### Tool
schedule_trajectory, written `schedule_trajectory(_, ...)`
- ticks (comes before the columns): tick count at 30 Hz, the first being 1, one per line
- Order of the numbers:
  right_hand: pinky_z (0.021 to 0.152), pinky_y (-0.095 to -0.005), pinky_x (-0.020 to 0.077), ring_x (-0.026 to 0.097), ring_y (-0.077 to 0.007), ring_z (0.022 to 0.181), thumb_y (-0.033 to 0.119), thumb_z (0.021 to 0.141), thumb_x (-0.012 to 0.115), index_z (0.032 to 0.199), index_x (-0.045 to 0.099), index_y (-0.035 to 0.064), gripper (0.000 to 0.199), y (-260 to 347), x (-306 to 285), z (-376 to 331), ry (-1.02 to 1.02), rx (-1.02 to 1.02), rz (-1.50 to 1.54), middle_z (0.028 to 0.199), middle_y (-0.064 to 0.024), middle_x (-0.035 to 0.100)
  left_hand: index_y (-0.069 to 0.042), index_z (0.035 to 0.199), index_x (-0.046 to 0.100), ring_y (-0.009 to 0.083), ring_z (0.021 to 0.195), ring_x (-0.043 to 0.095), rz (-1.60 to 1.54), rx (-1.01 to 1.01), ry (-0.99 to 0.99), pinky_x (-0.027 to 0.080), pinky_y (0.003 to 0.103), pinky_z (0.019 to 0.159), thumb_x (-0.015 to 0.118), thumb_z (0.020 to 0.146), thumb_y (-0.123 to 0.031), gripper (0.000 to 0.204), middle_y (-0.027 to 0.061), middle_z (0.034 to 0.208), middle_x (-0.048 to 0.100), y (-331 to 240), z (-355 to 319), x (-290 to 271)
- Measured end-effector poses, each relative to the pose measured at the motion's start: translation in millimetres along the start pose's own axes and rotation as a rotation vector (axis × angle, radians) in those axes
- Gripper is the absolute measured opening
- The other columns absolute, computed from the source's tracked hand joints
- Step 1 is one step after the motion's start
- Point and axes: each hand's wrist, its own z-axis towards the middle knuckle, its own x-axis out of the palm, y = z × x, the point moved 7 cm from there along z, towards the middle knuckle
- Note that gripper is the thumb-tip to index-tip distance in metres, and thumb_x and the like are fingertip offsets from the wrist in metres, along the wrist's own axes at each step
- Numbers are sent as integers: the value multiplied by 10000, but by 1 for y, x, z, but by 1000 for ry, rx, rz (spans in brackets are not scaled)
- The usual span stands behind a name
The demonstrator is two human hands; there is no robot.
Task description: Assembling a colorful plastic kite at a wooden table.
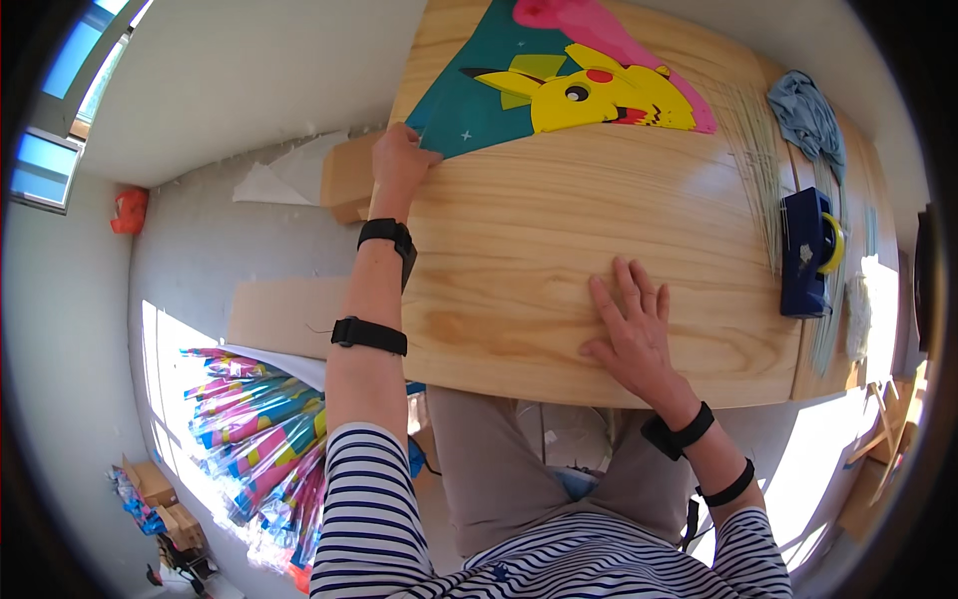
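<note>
A printed sheet (489, 110) in teal and pink, with a yellow cartoon figure on it, lies across the far side of the wooden table (519, 270). Its shape is like a kite sail. At the table's left edge, my left hand (401, 163) is closed on the sheet's near left corner; the fingertips are partly hidden. My right hand (635, 324) rests palm down on the bare wood near the front edge, fingers stretched out and holding nothing.
Thin pale sticks (760, 180) lie on the right. Beside them stand a dark blue tape dispenser (804, 255) with a yellow roll and a crumpled blue-grey cloth (804, 115). On the floor at left are colourful plastic-wrapped packages (254, 429) and cardboard (284, 314).
</note>
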Motion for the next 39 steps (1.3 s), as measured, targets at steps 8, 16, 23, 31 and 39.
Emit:
schedule_trajectory(8,1109,-712,175,216,-440,1464,279,670,848,1448,479,99,879,1,0,-1,0,-6,4,1602,-222,221,-27,805,669,378,855,673,89,-70,110,540,434,735,824,662,-154,246,187,830,693,16,17,9)
schedule_trajectory(16,1108,-712,176,222,-439,1462,264,653,861,1442,485,106,888,0,2,-2,-7,1,10,1599,-221,230,-13,939,655,210,743,645,-538,-205,121,517,340,656,761,775,-41,197,78,830,660,21,12,-4)
schedule_trajectory(23,1052,-598,353,408,-439,1328,199,669,843,1292,596,59,684,5,-14,9,-135,-109,9,1440,-227,446,-53,1036,635,121,752,623,-902,-417,454,485,289,636,747,851,-72,217,28,903,663,-8,-22,-2)
schedule_trajectory(31,757,-434,533,639,-362,927,96,792,726,1144,596,-8,389,32,-45,136,-342,-145,224,1094,-178,602,-80,908,652,76,685,605,-991,-429,465,462,242,585,767,842,-91,133,-18,795,652,-8,-44,9)
schedule_trajectory(39,722,-437,540,658,-341,891,120,809,691,981,646,53,189,46,15,223,-304,-81,0,1009,-127,633,-73,858,633,88,697,615,-933,-330,500,490,224,599,779,844,-93,148,-14,789,642,-14,-44,9)
